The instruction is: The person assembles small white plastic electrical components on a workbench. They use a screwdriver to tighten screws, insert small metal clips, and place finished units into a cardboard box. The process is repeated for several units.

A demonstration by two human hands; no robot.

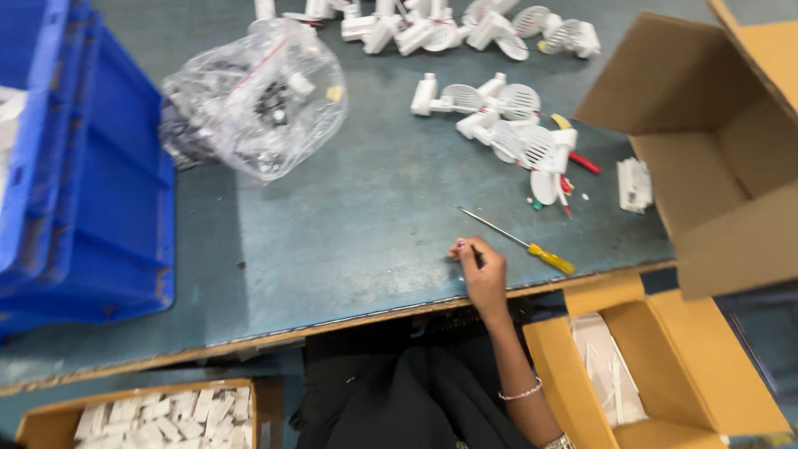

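My right hand (482, 273) rests on the grey-green table (349, 233) near its front edge, fingers curled and pinching a small dark part at the fingertips. A screwdriver (552, 258) with a yellow handle lies just right of the hand, its thin shaft pointing up-left. A cluster of white plastic fittings with round grilles (515, 125) lies further back. My left hand is out of view.
A clear plastic bag of small parts (258, 100) sits at the back left beside stacked blue crates (83, 166). More white fittings (449, 29) line the far edge. Open cardboard boxes stand at right (715, 141), lower right (665, 374) and lower left (50, 424).
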